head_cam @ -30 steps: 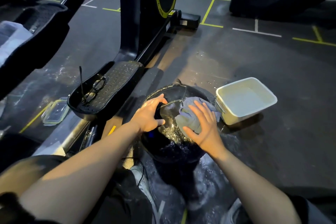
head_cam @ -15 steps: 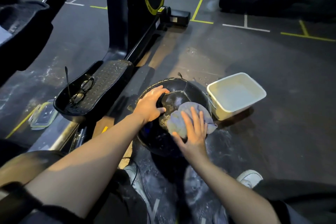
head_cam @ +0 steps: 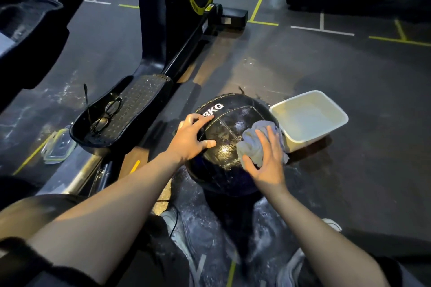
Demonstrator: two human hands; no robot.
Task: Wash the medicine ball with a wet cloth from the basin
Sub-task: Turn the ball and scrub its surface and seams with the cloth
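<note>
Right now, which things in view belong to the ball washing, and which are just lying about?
In use: medicine ball, grey cloth pressed on it by the right hand, left hand steadying the ball, white basin.

Lying about: glasses on the machine pedal, clear container lid on the floor.

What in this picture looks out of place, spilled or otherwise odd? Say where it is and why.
A pair of glasses lies on the exercise machine's foot pedal, an odd spot where it could be stepped on. Water is splashed over the floor around the medicine ball. A clear container lid lies on the floor left of the pedal.
</note>
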